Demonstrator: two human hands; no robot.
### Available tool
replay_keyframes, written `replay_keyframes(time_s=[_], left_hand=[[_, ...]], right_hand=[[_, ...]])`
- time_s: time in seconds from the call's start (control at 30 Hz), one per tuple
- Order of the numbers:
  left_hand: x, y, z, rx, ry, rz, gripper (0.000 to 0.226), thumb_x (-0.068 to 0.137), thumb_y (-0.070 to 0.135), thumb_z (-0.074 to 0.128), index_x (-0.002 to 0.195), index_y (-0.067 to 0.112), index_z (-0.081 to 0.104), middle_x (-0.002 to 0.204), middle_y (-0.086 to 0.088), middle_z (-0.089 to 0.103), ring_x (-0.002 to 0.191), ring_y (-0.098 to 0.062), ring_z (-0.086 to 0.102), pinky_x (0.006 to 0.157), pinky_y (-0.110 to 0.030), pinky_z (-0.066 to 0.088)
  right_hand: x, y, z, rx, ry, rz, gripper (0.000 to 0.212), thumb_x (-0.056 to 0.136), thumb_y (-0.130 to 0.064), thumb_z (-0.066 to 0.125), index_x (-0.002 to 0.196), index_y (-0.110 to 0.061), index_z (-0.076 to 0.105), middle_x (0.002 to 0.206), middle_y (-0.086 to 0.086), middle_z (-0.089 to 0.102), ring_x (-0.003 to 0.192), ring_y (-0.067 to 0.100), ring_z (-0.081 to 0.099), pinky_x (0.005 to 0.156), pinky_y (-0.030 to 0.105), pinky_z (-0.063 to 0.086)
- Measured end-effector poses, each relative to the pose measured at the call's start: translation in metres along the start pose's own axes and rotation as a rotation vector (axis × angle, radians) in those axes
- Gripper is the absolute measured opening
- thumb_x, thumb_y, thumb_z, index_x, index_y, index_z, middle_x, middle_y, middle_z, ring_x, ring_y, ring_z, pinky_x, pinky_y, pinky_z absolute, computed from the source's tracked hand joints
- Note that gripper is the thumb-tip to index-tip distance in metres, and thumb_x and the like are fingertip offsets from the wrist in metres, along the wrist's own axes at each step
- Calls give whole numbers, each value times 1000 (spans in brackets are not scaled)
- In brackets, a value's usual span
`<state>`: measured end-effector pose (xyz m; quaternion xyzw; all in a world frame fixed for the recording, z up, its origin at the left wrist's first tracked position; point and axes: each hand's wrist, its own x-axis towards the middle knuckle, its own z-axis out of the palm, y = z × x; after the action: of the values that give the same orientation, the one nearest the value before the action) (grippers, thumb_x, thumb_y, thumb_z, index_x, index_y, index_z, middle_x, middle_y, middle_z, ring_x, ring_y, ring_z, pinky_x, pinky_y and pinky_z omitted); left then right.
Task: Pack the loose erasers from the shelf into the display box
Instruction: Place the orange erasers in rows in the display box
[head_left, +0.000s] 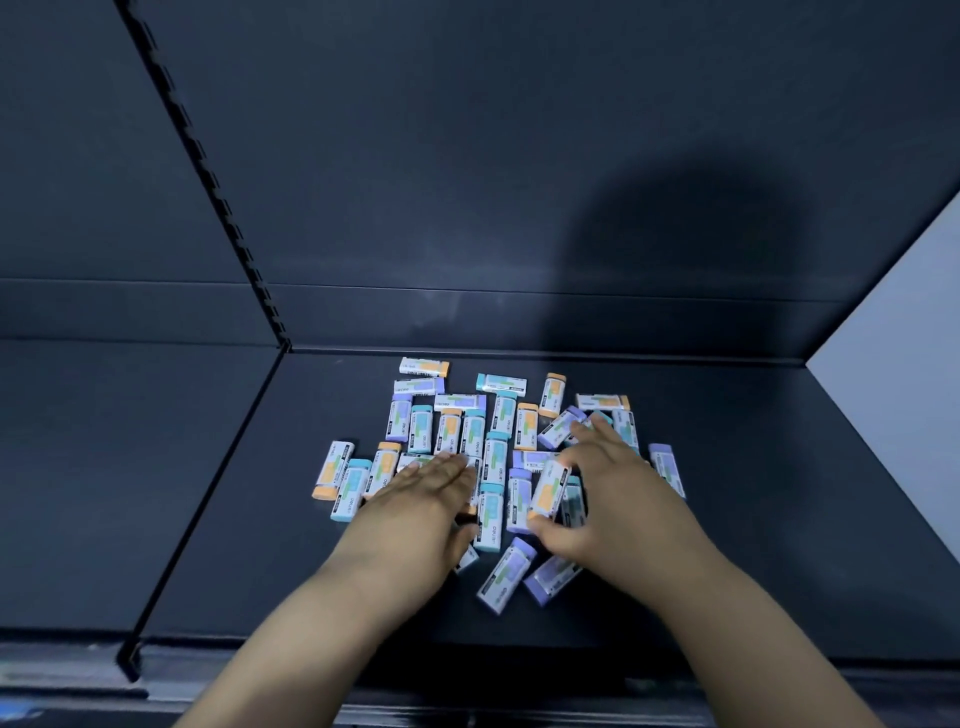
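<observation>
Gathering now: left hand (421, 501) lies flat on the erasers (470, 431), right hand (615, 499) pinches an orange-tipped eraser (549, 488); next, lift it to the unseen display box

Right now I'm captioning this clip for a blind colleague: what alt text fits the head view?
Two bare hands work over a scatter of loose erasers on a dark shelf: the left hand lies flat on them, the right hand pinches a single eraser between thumb and forefinger.

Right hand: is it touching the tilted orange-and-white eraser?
Touching. Head view shows the right hand pinching the orange-and-white rectangular eraser between thumb and fingertip.
</observation>
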<state>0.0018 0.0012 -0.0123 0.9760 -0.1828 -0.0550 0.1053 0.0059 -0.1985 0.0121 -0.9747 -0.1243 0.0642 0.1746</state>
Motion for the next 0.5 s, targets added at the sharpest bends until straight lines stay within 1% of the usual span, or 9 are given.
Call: replay_keyframes(time_s=[0.07,0.1,0.13,0.17,0.3,0.4,0.5], left_hand=[[4,2,-2,-6,12,6,55,99,36,36,149,24,16,157,9,9,142,-4,4,106,-14,-7],[6,3,-3,-13,22,8,53,99,34,35,149,24,17,157,9,10,142,-5,6,107,-14,-6],[7,5,-4,-21,31,9,52,100,31,34,148,23,18,156,9,12,142,-5,7,108,-14,-4],[9,7,-4,-26,35,9,50,100,29,33,148,23,20,156,9,12,142,-6,8,108,-14,-2],[11,9,-5,-50,50,6,46,100,22,33,146,23,27,155,9,18,142,-8,14,108,-13,4],[11,11,-4,-115,96,-3,41,97,25,41,138,21,44,150,8,31,137,-11,27,107,-16,19],[11,12,0,-125,169,-63,35,91,30,53,123,14,58,134,0,48,124,-19,42,99,-23,33]], right_hand=[[-4,-2,-3,30,81,43,64,79,-54,61,133,-25,40,147,-10,33,140,5,17,108,17,19],[-5,-2,-3,35,119,66,62,80,-53,61,131,-25,42,140,-10,40,133,6,28,104,17,24],[-5,-3,-3,24,148,89,60,80,-54,60,130,-26,43,134,-11,44,127,7,35,101,19,27],[-4,-3,-3,-5,169,109,60,79,-55,59,130,-26,43,131,-11,47,124,8,38,101,23,28],[6,-4,4,-110,182,196,65,80,-62,51,133,-26,39,132,-8,49,124,14,39,101,33,26],[17,-10,11,-165,196,204,67,81,-66,43,135,-25,38,129,-3,52,122,20,40,96,37,28],[27,-16,17,-231,171,216,68,84,-70,35,132,-23,43,126,1,53,120,25,40,93,40,30]])
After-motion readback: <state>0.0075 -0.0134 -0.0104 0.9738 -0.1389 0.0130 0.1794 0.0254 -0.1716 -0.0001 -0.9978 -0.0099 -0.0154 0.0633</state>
